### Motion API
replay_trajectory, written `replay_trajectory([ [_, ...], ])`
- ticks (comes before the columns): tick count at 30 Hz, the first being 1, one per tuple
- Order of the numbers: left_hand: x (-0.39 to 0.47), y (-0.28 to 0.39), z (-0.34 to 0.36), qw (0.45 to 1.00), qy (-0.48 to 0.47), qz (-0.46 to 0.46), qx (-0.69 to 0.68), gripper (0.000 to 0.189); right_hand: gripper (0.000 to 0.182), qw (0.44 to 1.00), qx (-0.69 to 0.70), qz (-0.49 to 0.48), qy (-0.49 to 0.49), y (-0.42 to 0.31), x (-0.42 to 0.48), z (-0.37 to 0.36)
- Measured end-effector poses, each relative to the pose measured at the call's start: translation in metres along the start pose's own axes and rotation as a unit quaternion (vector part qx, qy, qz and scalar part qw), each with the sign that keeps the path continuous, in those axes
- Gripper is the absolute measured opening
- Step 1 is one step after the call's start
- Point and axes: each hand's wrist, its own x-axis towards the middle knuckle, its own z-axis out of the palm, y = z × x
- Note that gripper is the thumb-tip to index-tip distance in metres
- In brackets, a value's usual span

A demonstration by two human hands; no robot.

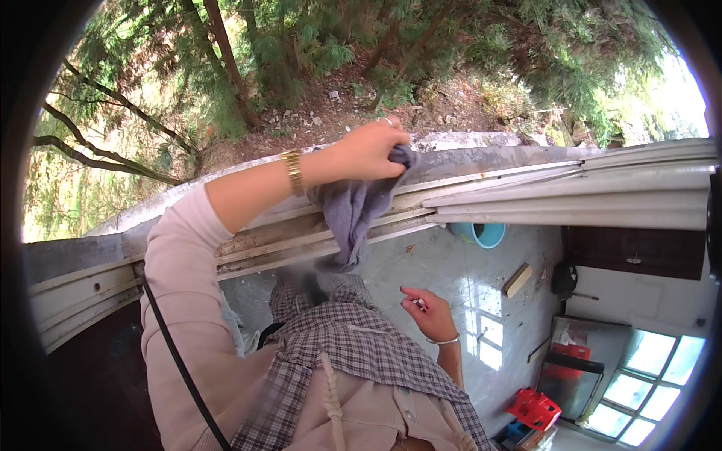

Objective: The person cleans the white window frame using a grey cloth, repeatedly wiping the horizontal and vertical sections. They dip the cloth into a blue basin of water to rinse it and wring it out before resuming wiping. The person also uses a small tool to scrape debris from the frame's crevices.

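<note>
A grey-purple cloth (361, 208) is bunched in my left hand (375, 149) above the window sill. Its loose end hangs down over the pale sliding-window track (271, 245), which has dark dirt in its grooves. A gold watch and a ring are on that arm and hand. Lower and to the right, my right hand (433, 315) hovers in front of my checked apron (344, 327), fingers loosely curled and apart. I see nothing plainly held in it; small pale spots show among the fingers. A silver bangle circles that wrist.
White sliding window frames (564, 203) stack along the track at right. Below are a blue bucket (488, 235), a wood block (518, 281) and a red plastic stool (535, 409) on the shiny floor. A black cord (180, 361) crosses my left arm. Trees (231, 67) stand outside beyond the concrete ledge.
</note>
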Motion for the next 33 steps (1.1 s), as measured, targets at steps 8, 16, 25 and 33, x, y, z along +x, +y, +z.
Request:
replay_trajectory([
  [8,0.043,0.004,0.073,0.992,-0.105,0.061,-0.018,0.017,0.028,0.996,0.046,0.063,0.038,0.005,0.002,0.006],
  [16,0.117,0.015,0.112,0.969,-0.116,0.207,0.075,0.013,0.028,0.990,0.077,0.090,0.078,-0.008,0.014,0.016],
  [25,0.129,0.022,0.112,0.951,-0.165,0.224,0.137,0.015,0.023,0.978,0.111,0.117,0.130,-0.020,0.010,0.020],
  [33,0.067,0.022,0.055,0.936,-0.294,0.102,0.163,0.023,0.042,0.946,0.038,0.004,0.323,-0.040,-0.020,-0.025],
])
